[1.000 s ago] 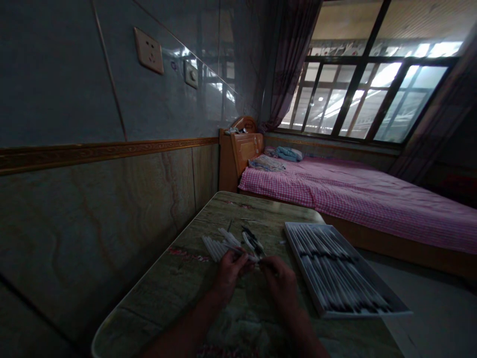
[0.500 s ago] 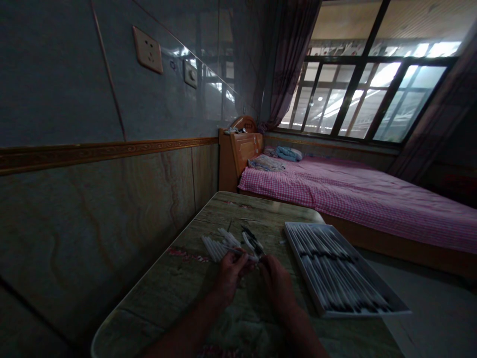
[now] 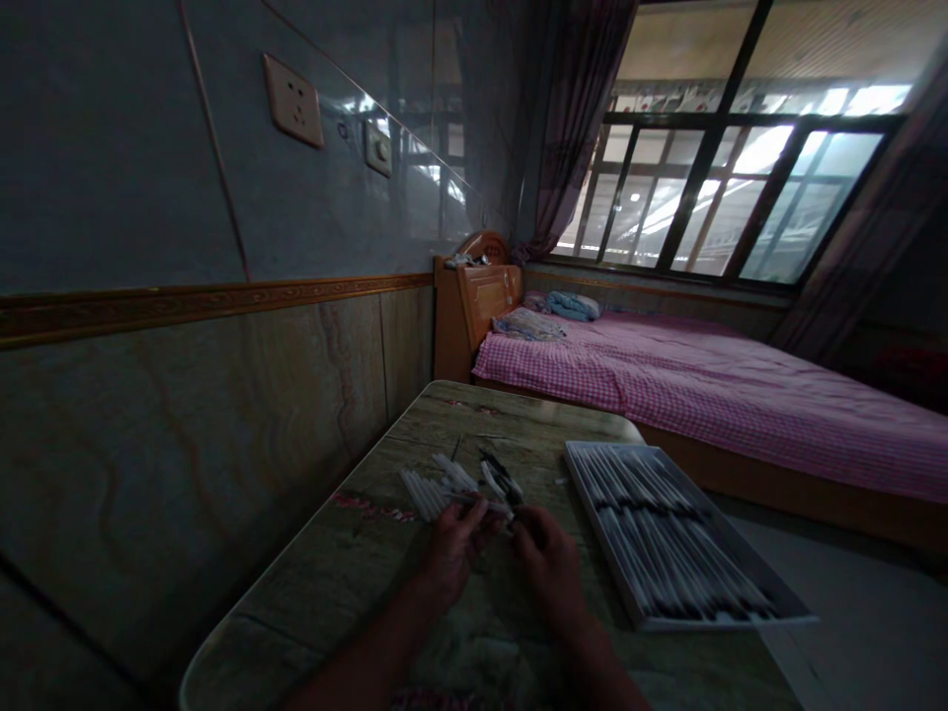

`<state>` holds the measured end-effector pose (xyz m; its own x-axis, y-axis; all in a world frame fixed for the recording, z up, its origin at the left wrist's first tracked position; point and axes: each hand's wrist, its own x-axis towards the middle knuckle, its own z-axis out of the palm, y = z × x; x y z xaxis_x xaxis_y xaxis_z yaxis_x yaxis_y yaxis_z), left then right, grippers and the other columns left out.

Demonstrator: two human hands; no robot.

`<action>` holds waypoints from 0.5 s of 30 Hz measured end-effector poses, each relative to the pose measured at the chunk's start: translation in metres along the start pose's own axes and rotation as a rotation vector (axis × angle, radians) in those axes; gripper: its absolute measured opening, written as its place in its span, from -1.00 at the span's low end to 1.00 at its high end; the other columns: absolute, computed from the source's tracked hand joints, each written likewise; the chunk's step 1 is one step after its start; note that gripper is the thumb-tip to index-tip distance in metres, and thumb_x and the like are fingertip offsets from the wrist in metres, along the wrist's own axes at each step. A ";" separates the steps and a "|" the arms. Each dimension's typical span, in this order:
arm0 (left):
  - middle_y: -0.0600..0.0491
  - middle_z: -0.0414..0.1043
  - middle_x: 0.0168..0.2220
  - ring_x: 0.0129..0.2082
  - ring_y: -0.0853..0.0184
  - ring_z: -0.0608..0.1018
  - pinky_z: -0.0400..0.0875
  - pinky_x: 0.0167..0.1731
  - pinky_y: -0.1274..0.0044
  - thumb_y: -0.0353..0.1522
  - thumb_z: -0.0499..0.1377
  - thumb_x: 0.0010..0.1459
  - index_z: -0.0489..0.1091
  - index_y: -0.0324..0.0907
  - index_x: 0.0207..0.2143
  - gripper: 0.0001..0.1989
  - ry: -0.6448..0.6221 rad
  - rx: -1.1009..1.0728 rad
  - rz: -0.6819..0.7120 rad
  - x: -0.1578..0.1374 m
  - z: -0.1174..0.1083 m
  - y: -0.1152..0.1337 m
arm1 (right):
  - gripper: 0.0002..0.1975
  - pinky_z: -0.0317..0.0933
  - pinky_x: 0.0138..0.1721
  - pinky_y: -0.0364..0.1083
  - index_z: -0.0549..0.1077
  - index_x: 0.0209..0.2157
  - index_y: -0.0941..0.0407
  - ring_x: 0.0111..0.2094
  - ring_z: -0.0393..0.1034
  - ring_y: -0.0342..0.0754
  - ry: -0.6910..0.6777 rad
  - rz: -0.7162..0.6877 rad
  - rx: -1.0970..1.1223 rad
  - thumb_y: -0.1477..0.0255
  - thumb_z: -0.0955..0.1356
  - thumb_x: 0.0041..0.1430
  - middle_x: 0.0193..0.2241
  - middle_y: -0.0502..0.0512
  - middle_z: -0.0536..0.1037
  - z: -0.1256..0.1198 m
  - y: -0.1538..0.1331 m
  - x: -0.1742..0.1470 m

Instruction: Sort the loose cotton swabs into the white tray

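Note:
My left hand [image 3: 457, 545] is closed, its thumb and fingers pinching a slim white pen barrel [image 3: 498, 508] that points to the right. My right hand [image 3: 546, 553] is at the barrel's right end, fingers curled together; whatever is between them is too small and dark to make out. Just beyond my left hand, several loose white barrels [image 3: 424, 491] lie side by side on the table. More white barrels [image 3: 453, 472] lie beside them. A little pile of black pen parts [image 3: 502, 474] lies beyond my fingers.
On the right of the table [image 3: 318, 592] sits a shallow white tray [image 3: 618, 568] holding two rows of white pens with black ends [image 3: 681, 563]. A patterned wall [image 3: 222, 425] runs along the left. A bed with a pink checked sheet [image 3: 667, 375] stands behind.
My right hand has turned slightly, with its fingers curling more. My left hand and the barrel have barely moved.

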<state>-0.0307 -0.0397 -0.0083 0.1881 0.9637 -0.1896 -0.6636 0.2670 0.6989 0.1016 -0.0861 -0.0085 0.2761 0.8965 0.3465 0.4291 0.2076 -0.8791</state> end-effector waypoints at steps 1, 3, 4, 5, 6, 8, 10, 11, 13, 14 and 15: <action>0.06 0.56 -0.44 -0.43 0.37 0.60 0.50 -0.36 0.58 -0.41 0.41 -0.13 0.39 -0.22 -0.38 -0.73 0.004 -0.008 -0.001 0.001 0.000 0.000 | -0.78 0.34 -0.30 -0.12 0.51 -0.27 0.11 -0.35 0.49 -0.02 0.003 0.012 0.011 0.34 0.31 0.06 -0.37 0.09 0.61 0.000 -0.001 0.000; 0.06 0.56 -0.44 -0.43 0.37 0.60 0.50 -0.38 0.59 -0.42 0.40 -0.13 0.39 -0.23 -0.37 -0.73 0.003 -0.015 -0.004 0.001 0.000 0.000 | -0.77 0.34 -0.32 -0.11 0.50 -0.27 0.12 -0.37 0.49 -0.02 0.008 0.030 0.044 0.33 0.32 0.05 -0.38 0.09 0.60 0.000 -0.002 0.000; 0.07 0.56 -0.44 -0.43 0.37 0.60 0.50 -0.39 0.59 -0.42 0.41 -0.13 0.39 -0.23 -0.37 -0.72 -0.001 -0.017 -0.006 0.002 0.000 -0.001 | -0.75 0.34 -0.32 -0.11 0.50 -0.26 0.12 -0.36 0.49 -0.01 0.013 0.036 0.064 0.33 0.32 0.04 -0.37 0.10 0.60 0.000 -0.003 0.001; 0.06 0.56 -0.43 -0.43 0.37 0.60 0.50 -0.39 0.59 -0.42 0.41 -0.13 0.39 -0.23 -0.36 -0.71 -0.009 -0.017 -0.007 0.002 -0.001 -0.001 | -0.74 0.34 -0.33 -0.11 0.50 -0.25 0.13 -0.36 0.49 -0.01 0.016 0.041 0.087 0.32 0.32 0.03 -0.36 0.11 0.60 0.000 -0.003 0.001; 0.06 0.56 -0.43 -0.42 0.36 0.60 0.50 -0.39 0.59 -0.41 0.41 -0.13 0.39 -0.23 -0.35 -0.71 -0.020 -0.014 -0.009 0.002 -0.001 -0.002 | -0.74 0.34 -0.34 -0.11 0.50 -0.25 0.13 -0.36 0.49 -0.01 0.025 0.047 0.110 0.32 0.33 0.02 -0.36 0.11 0.60 0.000 -0.004 0.001; 0.05 0.57 -0.41 -0.41 0.35 0.61 0.50 -0.37 0.58 -0.40 0.40 -0.12 0.39 -0.23 -0.35 -0.71 -0.034 -0.004 -0.013 0.002 -0.001 -0.002 | -0.75 0.34 -0.37 -0.11 0.51 -0.29 0.13 -0.38 0.48 0.00 0.054 0.063 0.141 0.32 0.35 -0.01 -0.39 0.11 0.60 0.000 -0.004 0.002; 0.04 0.56 -0.41 -0.40 0.35 0.61 0.51 -0.37 0.57 -0.41 0.40 -0.12 0.39 -0.23 -0.35 -0.72 -0.032 0.005 -0.016 0.002 -0.001 -0.002 | -0.77 0.32 -0.40 -0.11 0.51 -0.33 0.14 -0.41 0.47 -0.01 0.075 0.092 0.157 0.31 0.36 -0.03 -0.43 0.10 0.59 0.000 -0.004 0.003; 0.04 0.56 -0.42 -0.41 0.35 0.61 0.51 -0.37 0.57 -0.41 0.40 -0.12 0.39 -0.22 -0.36 -0.72 -0.024 0.006 -0.015 0.002 -0.001 -0.002 | -0.77 0.31 -0.40 -0.11 0.52 -0.35 0.14 -0.43 0.47 -0.01 0.079 0.110 0.161 0.31 0.37 -0.04 -0.45 0.10 0.59 0.000 -0.003 0.003; 0.05 0.55 -0.43 -0.42 0.35 0.61 0.51 -0.38 0.57 -0.41 0.41 -0.13 0.39 -0.22 -0.36 -0.71 -0.012 0.007 -0.009 0.002 -0.001 -0.003 | -0.77 0.31 -0.41 -0.11 0.52 -0.36 0.14 -0.44 0.46 -0.01 0.078 0.144 0.177 0.31 0.37 -0.06 -0.47 0.09 0.58 0.001 -0.002 0.004; 0.05 0.55 -0.43 -0.43 0.35 0.61 0.51 -0.37 0.57 -0.41 0.41 -0.14 0.39 -0.22 -0.36 -0.70 -0.013 0.008 -0.006 0.002 -0.001 -0.003 | -0.77 0.30 -0.40 -0.11 0.52 -0.37 0.14 -0.44 0.46 -0.01 0.080 0.157 0.188 0.30 0.38 -0.07 -0.48 0.09 0.58 0.001 -0.002 0.005; 0.05 0.55 -0.43 -0.43 0.35 0.61 0.51 -0.37 0.57 -0.40 0.41 -0.14 0.39 -0.22 -0.35 -0.69 -0.020 0.010 -0.003 0.002 -0.001 -0.003 | -0.77 0.30 -0.40 -0.11 0.52 -0.38 0.15 -0.44 0.45 -0.01 0.081 0.166 0.199 0.30 0.39 -0.09 -0.48 0.09 0.58 0.001 -0.001 0.005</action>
<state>-0.0291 -0.0384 -0.0115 0.2048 0.9625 -0.1777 -0.6556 0.2697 0.7053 0.1020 -0.0817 -0.0059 0.3998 0.8921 0.2106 0.1968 0.1408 -0.9703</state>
